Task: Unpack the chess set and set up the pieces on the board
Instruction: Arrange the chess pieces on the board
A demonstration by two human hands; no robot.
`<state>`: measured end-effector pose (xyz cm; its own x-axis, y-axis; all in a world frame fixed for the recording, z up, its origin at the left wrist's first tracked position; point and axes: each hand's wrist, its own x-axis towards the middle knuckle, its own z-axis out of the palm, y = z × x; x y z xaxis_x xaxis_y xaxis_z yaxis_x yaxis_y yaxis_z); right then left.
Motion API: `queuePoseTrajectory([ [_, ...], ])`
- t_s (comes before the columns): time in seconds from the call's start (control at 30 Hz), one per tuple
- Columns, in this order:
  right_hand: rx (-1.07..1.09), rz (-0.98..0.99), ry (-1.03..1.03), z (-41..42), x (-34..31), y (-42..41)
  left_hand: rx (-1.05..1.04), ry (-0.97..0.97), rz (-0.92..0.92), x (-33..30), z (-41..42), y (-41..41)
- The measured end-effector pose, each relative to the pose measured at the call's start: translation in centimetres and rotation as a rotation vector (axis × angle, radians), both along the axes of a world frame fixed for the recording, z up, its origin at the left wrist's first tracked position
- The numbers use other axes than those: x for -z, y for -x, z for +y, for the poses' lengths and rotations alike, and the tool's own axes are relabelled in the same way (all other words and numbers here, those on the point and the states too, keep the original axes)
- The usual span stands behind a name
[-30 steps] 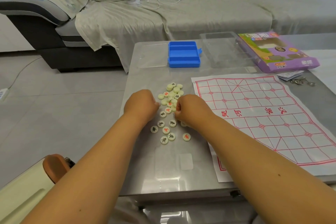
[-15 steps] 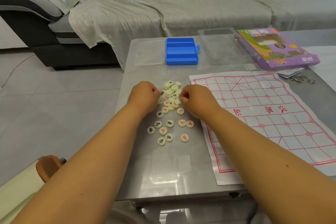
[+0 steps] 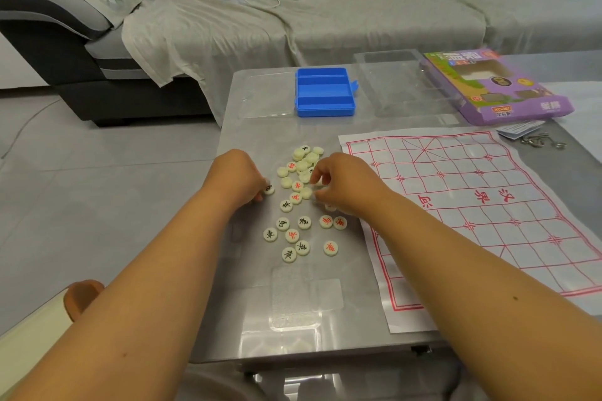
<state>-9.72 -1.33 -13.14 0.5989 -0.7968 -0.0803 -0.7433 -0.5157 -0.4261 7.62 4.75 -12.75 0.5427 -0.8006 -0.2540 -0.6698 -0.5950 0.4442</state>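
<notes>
From head height we look forward and down, close over our table, with the sofa farther beyond.

Roughly two dozen round chess pieces are lying on the table, some piled so the count is blurring; one paper board is lying flat, one blue tray and one purple box are sitting behind

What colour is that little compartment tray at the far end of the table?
The compartment tray is bright blue, seen clearly in the head view.
</notes>
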Motion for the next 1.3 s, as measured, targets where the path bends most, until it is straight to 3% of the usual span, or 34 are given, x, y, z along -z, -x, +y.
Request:
queuePoseTrajectory([
  [0.17,-0.087,0.045,0.071,0.2,0.4,-1.0,0.140,0.206,-0.068,0.4,0.1,0.3],
  [0.3,-0.113,0.096,0.165,0.0,0.6,-0.9,0.304,0.173,-0.054,1.1,-0.5,1.0],
  [0.47,0.023,0.011,-0.135,-0.6,0.5,-0.3,0.357,0.176,-0.117,1.3,-0.7,0.9],
  [0.57,0.080,-0.056,-0.194,-1.0,0.6,0.1,0.301,0.152,-0.058,1.0,-0.5,0.7],
  [0.73,0.235,-0.106,-0.069,-2.5,0.7,0.2,0.135,0.070,-0.036,0.7,-1.2,0.2],
  [0.87,0.164,0.008,-0.111,-2.8,0.6,-0.4,0.080,0.066,-0.107,0.9,-1.7,-0.2],
  [0.97,0.121,0.052,-0.113,-2.7,0.2,-0.8,0.079,0.138,-0.051,1.0,-2.3,0.0],
  [1.1,0.095,0.152,-0.040,-2.5,0.1,-1.3,0.131,0.038,-0.065,0.5,-3.2,0.9],
  [1.3,0.153,0.105,-0.068,-3.2,0.1,-0.9,0.104,0.069,-0.026,0.2,-4.0,0.3],
])
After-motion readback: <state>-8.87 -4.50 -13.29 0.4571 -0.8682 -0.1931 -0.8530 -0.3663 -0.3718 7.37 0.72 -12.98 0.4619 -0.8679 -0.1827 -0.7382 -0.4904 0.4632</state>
